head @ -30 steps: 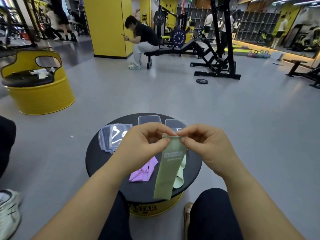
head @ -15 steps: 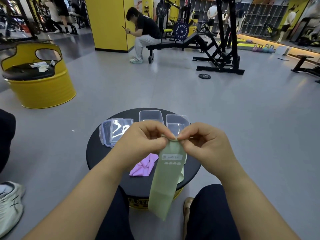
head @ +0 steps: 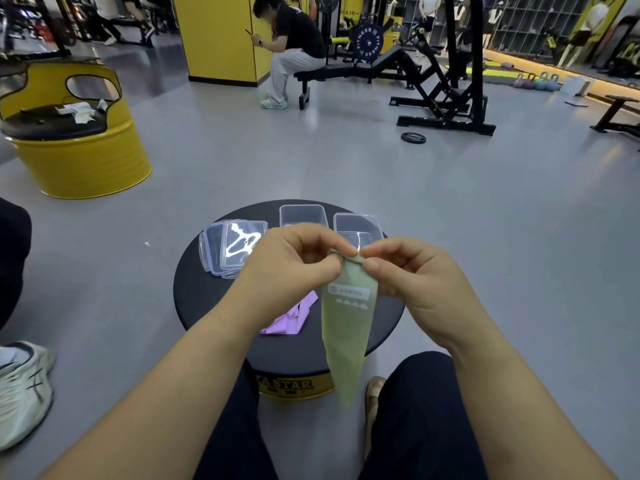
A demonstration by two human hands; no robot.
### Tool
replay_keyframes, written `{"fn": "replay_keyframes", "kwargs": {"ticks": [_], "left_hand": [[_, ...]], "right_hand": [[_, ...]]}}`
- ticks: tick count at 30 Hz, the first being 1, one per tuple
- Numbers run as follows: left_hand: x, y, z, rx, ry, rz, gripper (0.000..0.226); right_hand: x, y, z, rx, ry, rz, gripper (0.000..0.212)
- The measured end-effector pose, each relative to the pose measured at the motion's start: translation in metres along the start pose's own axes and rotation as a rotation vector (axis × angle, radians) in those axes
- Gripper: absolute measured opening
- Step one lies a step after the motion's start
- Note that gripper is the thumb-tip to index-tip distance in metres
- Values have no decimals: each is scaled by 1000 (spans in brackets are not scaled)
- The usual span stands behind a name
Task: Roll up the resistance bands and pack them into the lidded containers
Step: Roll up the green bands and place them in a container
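Note:
A pale green resistance band (head: 348, 327) hangs down in front of me over the round black stool top (head: 204, 299). My left hand (head: 287, 268) and my right hand (head: 412, 278) pinch its top edge side by side, where the edge is curled over. A pink band (head: 291, 318) lies crumpled on the stool below my left hand. Two clear containers (head: 303, 213) (head: 356, 223) stand open at the far side of the stool. A stack of clear lids (head: 230, 247) lies at the far left of it.
The stool stands between my knees on a grey gym floor. A yellow barrel seat (head: 76, 133) is at the far left, and someone's white shoe (head: 20, 386) at the left edge. A person sits on a bench (head: 294, 43) far ahead beside weight racks.
The green band has been lifted a little and now hangs narrower, twisted toward its lower end. Both hands keep pinching its top edge. The view has tilted down slightly.

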State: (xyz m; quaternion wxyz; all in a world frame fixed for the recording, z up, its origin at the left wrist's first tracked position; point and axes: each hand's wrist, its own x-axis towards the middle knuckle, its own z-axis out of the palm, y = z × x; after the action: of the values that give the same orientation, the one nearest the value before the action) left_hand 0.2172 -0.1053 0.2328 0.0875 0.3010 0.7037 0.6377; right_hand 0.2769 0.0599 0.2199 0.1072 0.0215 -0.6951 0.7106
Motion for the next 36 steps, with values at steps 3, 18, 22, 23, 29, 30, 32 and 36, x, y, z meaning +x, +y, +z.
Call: {"fn": "replay_keyframes", "kwargs": {"ticks": [3,18,22,23,29,30,32,36], "left_hand": [[-1,0,-2,-23,-54,-35,38],[0,-4,4,-5,117,-79,13],[2,-5,5,46,139,-53,11],[3,-4,5,55,140,-48,11],[6,-3,6,-16,148,-97,13],[6,-4,6,-37,154,-121,14],[5,-5,5,-35,145,-168,15],[3,-7,4,-25,93,-188,9]], "right_hand": [[0,0,-2,-60,1,13,19],[6,1,1,-126,47,44,34],[9,3,4,-164,82,55,23],[10,3,4,-172,90,50,20],[13,1,5,-170,126,10,18],[13,2,5,-163,126,7,16],[13,3,4,-148,120,3,11],[12,3,3,-107,94,5,13]]}}
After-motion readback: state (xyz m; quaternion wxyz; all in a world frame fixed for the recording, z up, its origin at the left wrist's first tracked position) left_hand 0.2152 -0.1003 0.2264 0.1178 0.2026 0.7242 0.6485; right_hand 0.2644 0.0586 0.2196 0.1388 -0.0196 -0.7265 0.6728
